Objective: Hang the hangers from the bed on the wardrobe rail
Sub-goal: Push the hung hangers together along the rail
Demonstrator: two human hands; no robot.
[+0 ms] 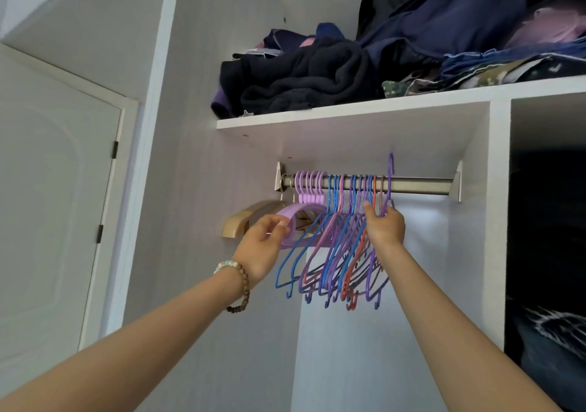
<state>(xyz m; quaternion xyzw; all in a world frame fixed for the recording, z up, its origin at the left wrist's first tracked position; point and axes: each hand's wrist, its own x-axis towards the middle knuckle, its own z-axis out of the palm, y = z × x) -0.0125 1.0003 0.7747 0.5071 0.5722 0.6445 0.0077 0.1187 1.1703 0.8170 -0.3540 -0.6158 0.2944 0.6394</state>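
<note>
- Head view, right hand (385,226): raised to just below the wardrobe rail (418,185), back toward the camera, fingers and thumb clamped on the neck of a purple hanger (392,170).
- Right forearm: bare, extended upward from the lower right corner, wrist straight.
- Purple hanger: at the right end of the hung row, hook raised higher than the neighbouring hooks, its top above the rail.
- Left hand (263,240): raised, lower than the right and well left of it, fingers loosely curled, tips at the arm of a wide lilac hanger (290,218); gripping or only touching: cannot tell.
- Left wrist: bead bracelets (238,285), forearm bare.
- Hung hangers (342,247): thin, blue, purple and red, packed together on the left half of the rail, hooks over it.
- Beige hanger (244,218): beside the lilac one, near the left wall.
- Shelf (348,112) above the rail: piled dark clothes (317,75).
</note>
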